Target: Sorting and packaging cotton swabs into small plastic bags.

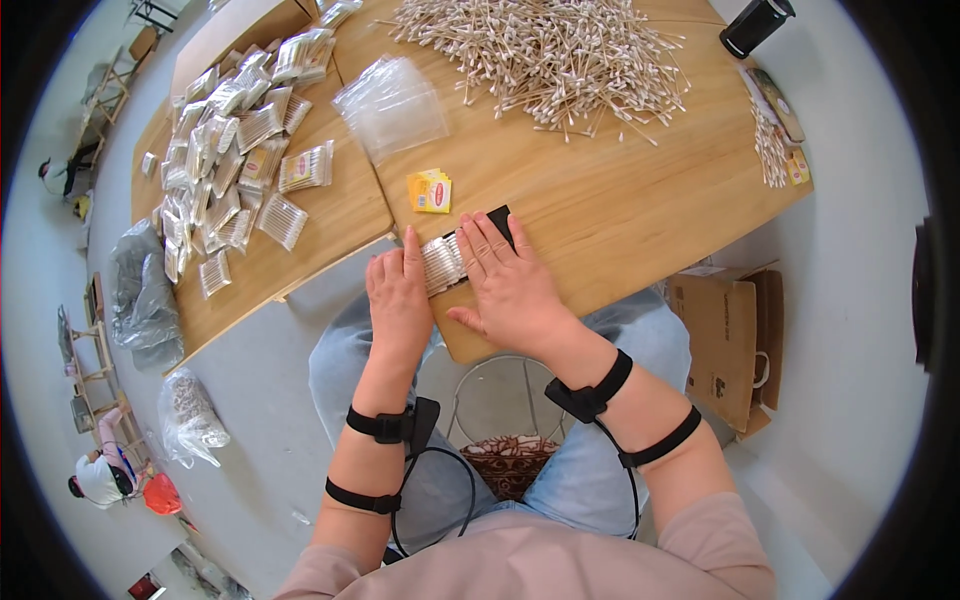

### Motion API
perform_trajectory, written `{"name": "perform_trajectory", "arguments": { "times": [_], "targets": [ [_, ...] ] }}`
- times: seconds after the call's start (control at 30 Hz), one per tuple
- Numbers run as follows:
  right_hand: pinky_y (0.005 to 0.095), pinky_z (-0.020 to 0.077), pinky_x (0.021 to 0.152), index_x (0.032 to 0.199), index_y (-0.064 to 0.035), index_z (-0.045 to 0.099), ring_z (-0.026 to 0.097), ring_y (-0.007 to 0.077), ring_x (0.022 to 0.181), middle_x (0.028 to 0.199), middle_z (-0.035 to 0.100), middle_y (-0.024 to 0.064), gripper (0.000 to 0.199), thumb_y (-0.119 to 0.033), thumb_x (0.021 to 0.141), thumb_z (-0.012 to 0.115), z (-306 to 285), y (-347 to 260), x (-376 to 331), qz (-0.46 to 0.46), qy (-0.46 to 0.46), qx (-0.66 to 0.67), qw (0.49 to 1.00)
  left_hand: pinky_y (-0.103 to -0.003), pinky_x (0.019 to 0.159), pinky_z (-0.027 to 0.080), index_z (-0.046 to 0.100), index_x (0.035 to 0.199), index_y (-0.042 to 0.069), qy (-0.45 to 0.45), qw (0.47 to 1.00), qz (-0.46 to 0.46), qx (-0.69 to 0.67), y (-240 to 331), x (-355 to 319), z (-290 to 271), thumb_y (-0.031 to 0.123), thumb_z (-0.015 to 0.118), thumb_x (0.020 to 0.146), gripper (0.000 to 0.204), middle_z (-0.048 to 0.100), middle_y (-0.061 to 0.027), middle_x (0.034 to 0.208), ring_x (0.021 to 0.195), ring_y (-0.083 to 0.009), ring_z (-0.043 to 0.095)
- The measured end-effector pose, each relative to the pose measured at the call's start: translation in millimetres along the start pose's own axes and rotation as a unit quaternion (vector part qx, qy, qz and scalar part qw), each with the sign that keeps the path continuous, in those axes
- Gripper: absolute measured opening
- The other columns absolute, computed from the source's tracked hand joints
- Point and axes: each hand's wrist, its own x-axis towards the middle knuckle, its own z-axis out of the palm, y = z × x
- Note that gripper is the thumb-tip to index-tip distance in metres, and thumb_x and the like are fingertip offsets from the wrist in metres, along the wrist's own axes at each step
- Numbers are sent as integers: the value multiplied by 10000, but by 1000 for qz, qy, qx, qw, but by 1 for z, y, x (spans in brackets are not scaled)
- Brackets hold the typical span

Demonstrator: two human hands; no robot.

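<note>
Step in hand: we judged this to be the squaring-up of one batch of cotton swabs [441, 263] on the black pad [499, 226] at the near edge of the wooden table [620, 210]
Left hand [398, 298]: it lay flat over the left end of the batch, forefinger stretched along the swabs, fingers together and pressing rather than clamped round anything
Right hand [510, 285]: it rested palm down on the pad, fingers spread, their tips touching the right end of the batch; nothing was gripped
Where the swabs lay: between our two hands, partly on the pad, just below the small yellow cards [430, 191]
Supplies: a loose heap of swabs [545, 55] sat at the far side, a stack of clear bags [392, 105] near the table seam, filled packets [235, 150] spread over the left table
Next move, as we judged it: the batch would need lifting as one tight bundle without fanning out, and one hand freed to fetch a clear bag, which lay well apart from the pad
</note>
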Motion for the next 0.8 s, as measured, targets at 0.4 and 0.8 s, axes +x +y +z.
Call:
{"name": "perform_trajectory", "arguments": {
  "times": [0.4,0.8],
  "targets": [
    [490,87,1161,1422,59,314,205,287,1430,1506,287,191,930,-604,814,548,-1,5,15,-4,12,10,1000,-465,1031,329,335,1411,-22,-5,1000,-12,-7,2,0,-2,5,519,790,648,498,-149,1090,1047,-339,466],
    [481,61,1168,1424,53,317,200,287,1430,1496,312,187,890,-577,834,534,2,-11,20,-35,-1,33,999,-483,1077,296,313,1426,-2,-49,999,-7,17,2,1,-9,45,581,764,716,496,-138,1117,1097,-333,465]
  ]
}}
